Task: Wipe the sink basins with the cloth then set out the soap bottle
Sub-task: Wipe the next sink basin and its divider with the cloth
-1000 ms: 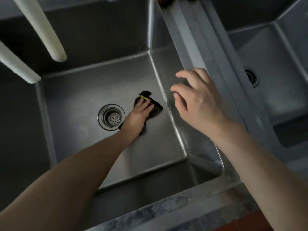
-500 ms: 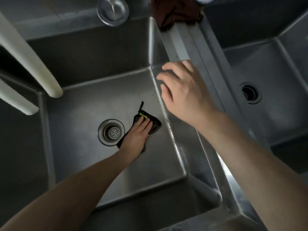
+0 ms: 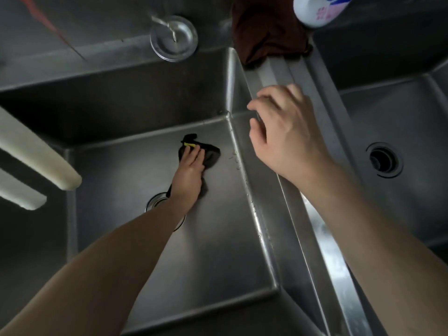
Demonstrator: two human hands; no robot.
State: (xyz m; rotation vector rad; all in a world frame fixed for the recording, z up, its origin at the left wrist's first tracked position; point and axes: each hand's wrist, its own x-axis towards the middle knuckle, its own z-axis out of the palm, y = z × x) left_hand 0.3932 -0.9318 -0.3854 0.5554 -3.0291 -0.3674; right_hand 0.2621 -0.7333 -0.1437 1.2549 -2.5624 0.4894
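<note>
My left hand (image 3: 188,174) presses a black cloth (image 3: 211,154) with a small yellow tag flat on the floor of the left sink basin (image 3: 218,251), near its far right corner. My forearm covers most of the round drain strainer (image 3: 155,202). My right hand (image 3: 286,139) hovers with loosely curled fingers over the steel divider (image 3: 312,229) between the two basins and holds nothing. At the top right edge, behind the divider, stands the white soap bottle (image 3: 317,9), only its lower part in view.
The right basin (image 3: 412,214) has a dark open drain (image 3: 384,160). A brown rag (image 3: 266,32) lies on the back ledge. A round steel faucet base (image 3: 173,38) sits behind the left basin. Two cream bars (image 3: 36,156) jut in from the left.
My left hand has slid the cloth away from the drain toward the basin's far right corner. The view has tilted up, which brings the faucet base, brown rag and soap bottle into sight.
</note>
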